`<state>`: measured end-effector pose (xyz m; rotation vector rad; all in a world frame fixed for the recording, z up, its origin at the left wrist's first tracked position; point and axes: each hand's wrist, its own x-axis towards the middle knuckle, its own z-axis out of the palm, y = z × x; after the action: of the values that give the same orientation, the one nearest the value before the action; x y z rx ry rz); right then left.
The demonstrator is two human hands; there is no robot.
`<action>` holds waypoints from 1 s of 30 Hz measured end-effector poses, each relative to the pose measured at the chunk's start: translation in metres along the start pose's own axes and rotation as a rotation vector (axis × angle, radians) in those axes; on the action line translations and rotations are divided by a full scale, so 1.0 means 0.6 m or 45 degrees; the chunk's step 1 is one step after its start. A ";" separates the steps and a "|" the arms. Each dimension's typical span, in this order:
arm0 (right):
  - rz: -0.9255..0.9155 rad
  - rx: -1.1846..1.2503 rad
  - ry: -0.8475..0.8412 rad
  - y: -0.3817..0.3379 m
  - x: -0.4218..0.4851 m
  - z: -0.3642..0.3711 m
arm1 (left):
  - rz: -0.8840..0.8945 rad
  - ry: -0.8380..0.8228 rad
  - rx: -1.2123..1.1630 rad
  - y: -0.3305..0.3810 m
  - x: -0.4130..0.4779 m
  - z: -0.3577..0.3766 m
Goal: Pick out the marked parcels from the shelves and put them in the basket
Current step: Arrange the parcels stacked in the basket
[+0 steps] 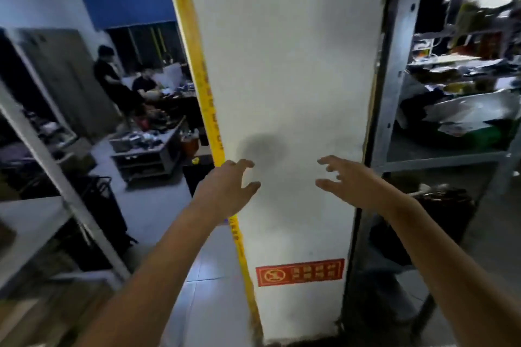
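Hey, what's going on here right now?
A person faces a white pillar with both arms stretched out toward it. The left hand and right hand hold nothing, fingers spread. Parcels lie piled on the metal shelf to the right, none picked up yet. Two other people are at a bench in the back left.

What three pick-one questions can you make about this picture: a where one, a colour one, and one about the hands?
1. Where on the white pillar is the red sign? A near the bottom; B at the top; C halfway up.
2. What colour is the strip along the pillar's left edge? A green; B yellow; C pink.
3. What do the left hand and right hand hold? A a parcel; B a basket; C nothing.
Answers: 1 A, it sits below both hands. 2 B, plainly yellow. 3 C, fingers spread, both empty.
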<state>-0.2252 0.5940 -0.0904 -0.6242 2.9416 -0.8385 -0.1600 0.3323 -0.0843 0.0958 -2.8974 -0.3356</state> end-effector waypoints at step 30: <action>-1.549 0.206 -0.860 -0.856 -0.245 0.422 | -1.601 0.374 0.478 -0.356 -0.848 -0.330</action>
<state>0.1326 0.1249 -0.0580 -2.1743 1.6683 -0.6236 0.3886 0.1272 -0.0540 1.8252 -2.1779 0.0625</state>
